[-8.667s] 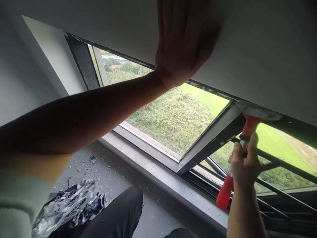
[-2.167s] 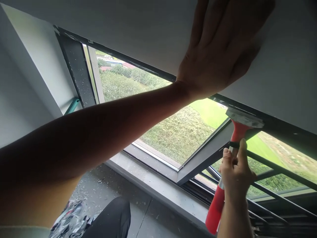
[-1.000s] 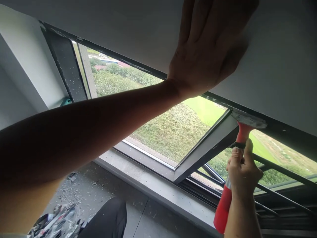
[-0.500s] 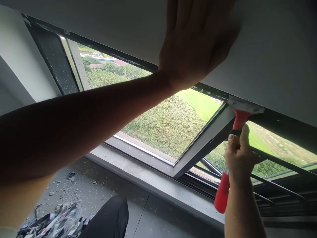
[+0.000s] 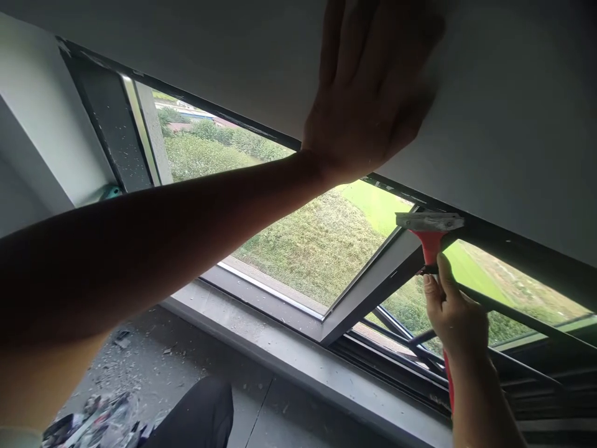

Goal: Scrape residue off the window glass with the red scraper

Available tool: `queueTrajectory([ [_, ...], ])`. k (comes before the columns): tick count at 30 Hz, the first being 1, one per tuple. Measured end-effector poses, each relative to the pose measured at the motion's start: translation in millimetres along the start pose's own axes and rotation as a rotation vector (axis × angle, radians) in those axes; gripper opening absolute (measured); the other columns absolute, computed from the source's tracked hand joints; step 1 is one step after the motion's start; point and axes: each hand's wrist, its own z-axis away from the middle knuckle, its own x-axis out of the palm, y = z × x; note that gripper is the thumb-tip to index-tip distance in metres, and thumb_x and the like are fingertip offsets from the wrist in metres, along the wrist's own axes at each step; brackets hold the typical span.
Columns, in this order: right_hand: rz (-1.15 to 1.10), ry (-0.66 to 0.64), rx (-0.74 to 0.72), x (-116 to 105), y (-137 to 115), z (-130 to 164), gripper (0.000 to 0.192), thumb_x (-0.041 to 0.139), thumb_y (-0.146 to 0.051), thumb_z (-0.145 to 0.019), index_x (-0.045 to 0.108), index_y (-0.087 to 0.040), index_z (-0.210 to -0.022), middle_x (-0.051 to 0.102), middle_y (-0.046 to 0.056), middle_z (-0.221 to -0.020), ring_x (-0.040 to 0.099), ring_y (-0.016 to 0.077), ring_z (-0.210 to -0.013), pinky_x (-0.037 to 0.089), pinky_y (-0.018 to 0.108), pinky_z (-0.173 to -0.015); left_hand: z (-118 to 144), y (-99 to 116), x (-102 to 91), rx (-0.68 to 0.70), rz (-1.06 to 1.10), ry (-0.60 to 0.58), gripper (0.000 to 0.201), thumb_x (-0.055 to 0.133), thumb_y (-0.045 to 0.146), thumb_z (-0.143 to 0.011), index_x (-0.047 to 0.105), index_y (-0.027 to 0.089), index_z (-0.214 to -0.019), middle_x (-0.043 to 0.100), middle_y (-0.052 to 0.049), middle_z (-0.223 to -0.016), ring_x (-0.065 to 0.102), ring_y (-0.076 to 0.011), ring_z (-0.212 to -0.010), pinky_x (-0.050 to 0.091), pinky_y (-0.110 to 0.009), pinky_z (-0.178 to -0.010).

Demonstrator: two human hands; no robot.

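Note:
My left hand (image 5: pixel 364 93) lies flat with its fingers stretched out against the grey wall surface (image 5: pixel 504 124) above the window; its fingertips run into shadow. In my right hand (image 5: pixel 454 317) is a red-handled scraper (image 5: pixel 431 239) with a wide metal head, gripped just below the neck. The scraper's head is raised near the dark top rail of the window frame (image 5: pixel 494 239), in front of the upper end of the slanting post. Most of its red handle is hidden behind my wrist.
Beyond the window glass (image 5: pixel 298 242) are grass and bushes. Dark metal bars (image 5: pixel 513 314) cross the right opening. A pale sill (image 5: pixel 261 333) runs below. Scraps and plastic litter (image 5: pixel 97 423) lie on the floor by my knee (image 5: pixel 205 410). A teal object (image 5: pixel 111 191) sits at the left corner.
The scraper has come left and down from the top rail, and its handle has swung behind my right wrist. My left hand stays against the wall, shifted slightly in view.

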Motion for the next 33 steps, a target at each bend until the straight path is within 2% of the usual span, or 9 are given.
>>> queueTrajectory([
  [2, 0.027, 0.001, -0.032, -1, 10, -2, 0.050, 0.052, -0.037, -0.088, 0.048, -0.015, -0.132, 0.068, 0.006, -0.068, 0.061, 0.0148, -0.054, 0.035, 0.021, -0.046, 0, 0, -0.4, -0.008, 0.005, -0.027, 0.049, 0.020, 0.047, -0.086, 0.027, 0.015, -0.123, 0.019, -0.009, -0.124, 0.043, -0.0325, -0.112, 0.012, -0.048, -0.109],
  [4, 0.014, -0.020, -0.050, -2, 23, -4, 0.050, 0.051, -0.040, -0.088, 0.050, -0.016, -0.131, 0.066, 0.005, -0.064, 0.058, 0.0131, -0.051, 0.034, 0.021, -0.046, 1, 1, -2.3, -0.012, -0.003, -0.062, 0.050, 0.020, 0.049, -0.086, 0.026, 0.016, -0.123, 0.017, -0.008, -0.125, 0.043, -0.0322, -0.114, -0.002, -0.038, -0.110],
  [8, -0.062, -0.089, -0.086, -3, 45, -7, 0.049, 0.045, -0.047, -0.089, 0.054, -0.018, -0.128, 0.057, 0.000, -0.049, 0.045, 0.0098, -0.039, 0.031, 0.022, -0.043, -1, 2, -5.8, -0.047, -0.022, -0.099, 0.047, 0.020, 0.047, -0.088, 0.027, 0.016, -0.122, 0.017, -0.007, -0.124, 0.044, -0.0318, -0.114, -0.006, -0.034, -0.109],
  [11, -0.064, -0.051, -0.102, 2, 47, -7, 0.048, 0.048, -0.043, -0.088, 0.053, -0.017, -0.128, 0.063, 0.002, -0.057, 0.052, 0.0114, -0.045, 0.034, 0.022, -0.045, 0, 0, -4.2, -0.004, -0.003, -0.093, 0.049, 0.020, 0.047, -0.087, 0.025, 0.015, -0.124, 0.016, -0.009, -0.125, 0.043, -0.0329, -0.114, -0.010, -0.036, -0.109],
  [13, -0.048, -0.015, -0.092, 7, 41, -6, 0.048, 0.052, -0.040, -0.087, 0.052, -0.016, -0.129, 0.068, 0.005, -0.068, 0.058, 0.0130, -0.052, 0.038, 0.021, -0.048, 1, -1, -2.4, 0.016, 0.025, -0.090, 0.051, 0.019, 0.047, -0.086, 0.023, 0.014, -0.125, 0.014, -0.010, -0.126, 0.041, -0.0339, -0.114, -0.010, -0.041, -0.109],
  [17, -0.070, -0.013, -0.019, 16, 25, -3, 0.049, 0.051, -0.040, -0.087, 0.052, -0.013, -0.128, 0.069, 0.006, -0.069, 0.061, 0.0142, -0.054, 0.041, 0.021, -0.048, 1, -1, -1.8, -0.019, 0.058, -0.130, 0.052, 0.021, 0.047, -0.085, 0.020, 0.016, -0.126, 0.012, -0.010, -0.126, 0.035, -0.0343, -0.116, 0.007, -0.054, -0.108],
  [26, -0.183, 0.063, 0.144, 31, -23, -6, 0.052, 0.048, -0.038, -0.090, 0.045, -0.008, -0.133, 0.070, 0.012, -0.087, 0.066, 0.0183, -0.063, 0.045, 0.022, -0.048, -2, 2, -6.9, -0.023, 0.012, -0.113, 0.050, 0.027, 0.045, -0.081, 0.025, 0.017, -0.122, 0.022, -0.010, -0.121, 0.033, -0.0320, -0.112, 0.015, -0.053, -0.105],
  [29, -0.198, 0.045, 0.240, 28, -41, -10, 0.054, 0.045, -0.041, -0.090, 0.044, -0.010, -0.134, 0.070, 0.012, -0.089, 0.066, 0.0204, -0.064, 0.044, 0.023, -0.048, -2, 3, -7.5, -0.021, 0.005, -0.122, 0.049, 0.027, 0.044, -0.081, 0.026, 0.017, -0.122, 0.023, -0.010, -0.120, 0.034, -0.0321, -0.110, 0.016, -0.054, -0.104],
  [33, -0.268, 0.022, 0.337, 19, -62, -14, 0.054, 0.041, -0.041, -0.091, 0.042, -0.010, -0.136, 0.069, 0.013, -0.092, 0.067, 0.0222, -0.069, 0.045, 0.025, -0.050, -2, 4, -7.8, -0.060, 0.026, -0.166, 0.048, 0.023, 0.044, -0.082, 0.018, 0.020, -0.123, 0.016, -0.009, -0.123, 0.032, -0.0324, -0.115, 0.011, -0.055, -0.106],
])
